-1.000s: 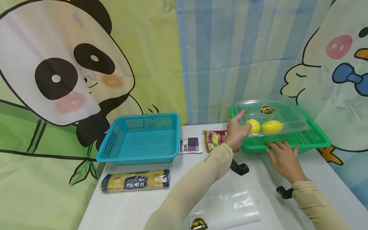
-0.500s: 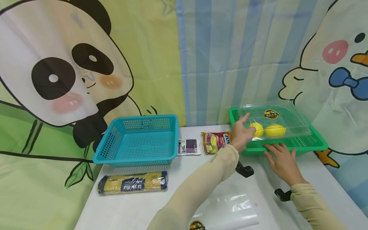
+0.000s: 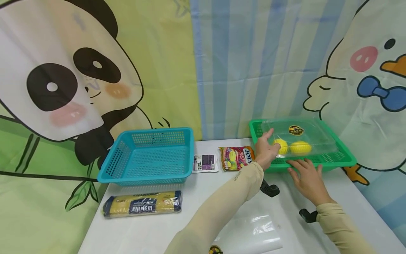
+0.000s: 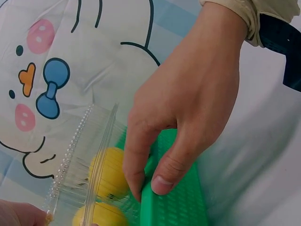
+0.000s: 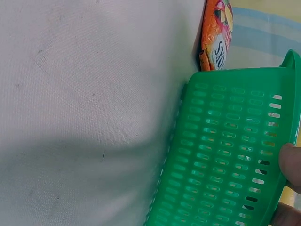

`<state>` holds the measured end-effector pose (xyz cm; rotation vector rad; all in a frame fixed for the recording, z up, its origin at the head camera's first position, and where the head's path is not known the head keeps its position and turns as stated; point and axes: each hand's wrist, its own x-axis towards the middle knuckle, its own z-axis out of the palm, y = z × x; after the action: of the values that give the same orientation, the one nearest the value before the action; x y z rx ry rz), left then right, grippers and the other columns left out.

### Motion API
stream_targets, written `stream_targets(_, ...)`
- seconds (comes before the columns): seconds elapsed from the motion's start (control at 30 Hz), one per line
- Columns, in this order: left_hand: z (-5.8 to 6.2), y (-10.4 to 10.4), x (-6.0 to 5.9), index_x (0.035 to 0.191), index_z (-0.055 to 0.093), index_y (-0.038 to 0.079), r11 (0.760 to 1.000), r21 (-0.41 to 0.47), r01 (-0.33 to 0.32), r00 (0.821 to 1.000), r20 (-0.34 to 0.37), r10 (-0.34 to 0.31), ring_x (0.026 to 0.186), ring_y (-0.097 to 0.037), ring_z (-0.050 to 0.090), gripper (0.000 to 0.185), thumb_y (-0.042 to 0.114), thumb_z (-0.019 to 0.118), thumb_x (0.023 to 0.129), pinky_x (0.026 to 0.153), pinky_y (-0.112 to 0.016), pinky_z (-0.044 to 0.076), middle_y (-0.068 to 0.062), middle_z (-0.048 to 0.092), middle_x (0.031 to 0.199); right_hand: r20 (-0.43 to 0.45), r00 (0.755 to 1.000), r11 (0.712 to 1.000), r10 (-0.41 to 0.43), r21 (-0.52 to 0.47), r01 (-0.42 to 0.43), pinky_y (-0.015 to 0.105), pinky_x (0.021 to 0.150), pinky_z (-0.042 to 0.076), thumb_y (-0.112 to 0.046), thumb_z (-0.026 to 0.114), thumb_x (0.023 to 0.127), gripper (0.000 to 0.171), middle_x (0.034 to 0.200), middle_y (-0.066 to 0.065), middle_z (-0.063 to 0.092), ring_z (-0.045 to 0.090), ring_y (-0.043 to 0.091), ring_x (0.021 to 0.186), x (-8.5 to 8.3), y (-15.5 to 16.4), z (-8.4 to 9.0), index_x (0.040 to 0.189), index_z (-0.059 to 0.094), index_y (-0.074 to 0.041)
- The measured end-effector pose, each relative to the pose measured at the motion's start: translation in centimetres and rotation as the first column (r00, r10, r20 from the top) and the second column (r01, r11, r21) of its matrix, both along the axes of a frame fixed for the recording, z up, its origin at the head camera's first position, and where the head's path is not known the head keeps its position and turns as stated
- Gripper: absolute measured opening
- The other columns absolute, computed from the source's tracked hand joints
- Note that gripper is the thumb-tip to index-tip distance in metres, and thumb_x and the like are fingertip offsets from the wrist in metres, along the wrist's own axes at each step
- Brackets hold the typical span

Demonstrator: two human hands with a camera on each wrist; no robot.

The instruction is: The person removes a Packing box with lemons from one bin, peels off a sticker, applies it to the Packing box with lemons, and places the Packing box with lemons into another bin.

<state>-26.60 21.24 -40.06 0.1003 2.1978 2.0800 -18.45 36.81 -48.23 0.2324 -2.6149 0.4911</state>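
Head view: clear plastic clamshell [image 3: 301,135] with two yellow fruits [image 3: 295,147] inside sits in the green basket [image 3: 345,155], right of centre frame, on the white counter [image 3: 158,225]. Left hand [image 3: 265,150] is at the basket's left end; in the left wrist view its fingers [image 4: 141,155] curl over the basket rim with the thumb pressed on the outer wall, so it grips the rim, the clamshell just beside the fingertips. Right hand [image 3: 307,178] lies flat, fingers straight and spread, tips touching the basket's near wall; it grasps nothing. Right wrist view shows that perforated green wall [image 5: 225,160] close up, with the candy bag above.

Candy bag [image 3: 236,157] lies just left of the basket, a small label packet [image 3: 205,163] beside it. Blue basket [image 3: 149,157] stands centre-left. Spaghetti pack [image 3: 142,205] lies in front of it, lower left. Clear plastic sheet [image 3: 253,229] at bottom centre.
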Motion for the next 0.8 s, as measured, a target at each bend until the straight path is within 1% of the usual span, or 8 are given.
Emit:
stream_targets(0.23, -0.6, 0.3, -0.1, 0.148, 0.053, 0.031, 1.000, -0.018, -0.015, 1.000, -0.004, 0.015, 0.038, -0.012, 0.022, 0.071, -0.007, 0.062, 0.088, 0.035, -0.021, 0.024, 0.003, 0.041, 0.161, -0.007, 1.000, 1.000, 0.001, -0.003, -0.001, 0.092, 0.097, 0.009, -0.012, 0.068, 0.096, 0.029, 0.122, 0.026, 0.064, 0.043, 0.055, 0.125, 0.0, -0.1, 0.0, 0.124, 0.067, -0.005)
stream_targets(0.5, -1.4, 0.6, -0.5, 0.147, 0.054, 0.031, 1.000, -0.011, -0.015, 0.999, 0.039, 0.016, 0.037, -0.013, 0.025, 0.071, -0.008, 0.062, 0.089, 0.036, -0.021, 0.027, 0.001, 0.040, 0.161, -0.030, 1.000, 1.000, -0.005, -0.008, 0.005, 0.091, 0.098, 0.009, -0.012, 0.068, 0.096, 0.030, 0.124, 0.026, 0.064, 0.043, 0.054, 0.125, 0.1, -0.2, -0.1, 0.126, 0.067, -0.005)
stream_targets(0.53, -1.5, 0.7, -0.5, 0.147, 0.054, 0.031, 1.000, -0.007, -0.017, 0.999, 0.043, 0.017, 0.038, -0.014, 0.027, 0.071, -0.008, 0.062, 0.089, 0.036, -0.021, 0.028, 0.001, 0.040, 0.161, -0.030, 1.000, 1.000, -0.008, -0.010, 0.008, 0.091, 0.098, 0.009, -0.012, 0.068, 0.096, 0.031, 0.125, 0.026, 0.063, 0.043, 0.054, 0.125, 0.1, -0.3, -0.2, 0.126, 0.067, -0.006)
stream_targets(0.6, -1.8, 0.7, -0.7, 0.147, 0.054, 0.030, 1.000, -0.002, -0.020, 0.999, 0.048, 0.020, 0.042, -0.012, 0.043, 0.070, -0.009, 0.061, 0.089, 0.037, -0.021, 0.028, 0.000, 0.040, 0.162, -0.033, 0.999, 1.000, -0.011, -0.014, 0.011, 0.091, 0.099, 0.008, -0.011, 0.068, 0.096, 0.031, 0.126, 0.027, 0.063, 0.043, 0.054, 0.125, 0.1, -0.3, -0.3, 0.127, 0.066, -0.006)
stream_targets(0.63, -1.9, 0.8, -0.8, 0.147, 0.055, 0.029, 1.000, 0.000, -0.020, 0.999, 0.050, 0.020, 0.049, -0.011, 0.055, 0.070, -0.009, 0.061, 0.089, 0.037, -0.022, 0.029, 0.000, 0.039, 0.162, -0.034, 0.999, 1.000, -0.013, -0.017, 0.012, 0.091, 0.099, 0.008, -0.010, 0.068, 0.096, 0.032, 0.127, 0.027, 0.063, 0.043, 0.054, 0.125, 0.1, -0.3, -0.4, 0.127, 0.066, -0.006)
stream_targets(0.7, -2.2, 0.9, -0.9, 0.148, 0.054, 0.027, 1.000, -0.003, -0.023, 0.999, 0.049, 0.023, 0.076, -0.010, 0.071, 0.070, -0.009, 0.061, 0.089, 0.039, -0.022, 0.030, -0.001, 0.039, 0.162, -0.035, 0.999, 1.000, -0.018, -0.023, 0.017, 0.091, 0.100, 0.009, -0.009, 0.069, 0.095, 0.033, 0.129, 0.026, 0.062, 0.043, 0.053, 0.127, 0.1, -0.3, -0.4, 0.128, 0.066, -0.006)
stream_targets(0.77, -2.4, 1.0, -1.1, 0.148, 0.054, 0.026, 1.000, -0.009, -0.025, 0.999, 0.047, 0.025, 0.102, -0.011, 0.072, 0.069, -0.009, 0.061, 0.089, 0.039, -0.023, 0.031, -0.002, 0.039, 0.162, -0.036, 0.999, 0.999, -0.019, -0.029, 0.018, 0.090, 0.101, 0.008, -0.008, 0.070, 0.094, 0.034, 0.130, 0.026, 0.062, 0.043, 0.053, 0.129, 0.1, -0.3, -0.5, 0.128, 0.067, -0.006)
stream_targets(0.8, -2.5, 1.0, -1.1, 0.148, 0.054, 0.026, 1.000, -0.015, -0.026, 0.999, 0.045, 0.027, 0.107, -0.013, 0.071, 0.069, -0.009, 0.061, 0.088, 0.039, -0.022, 0.031, -0.002, 0.039, 0.162, -0.038, 0.999, 0.999, -0.018, -0.033, 0.017, 0.090, 0.101, 0.008, -0.007, 0.070, 0.094, 0.035, 0.131, 0.026, 0.062, 0.042, 0.054, 0.129, 0.1, -0.2, -0.5, 0.128, 0.066, -0.006)
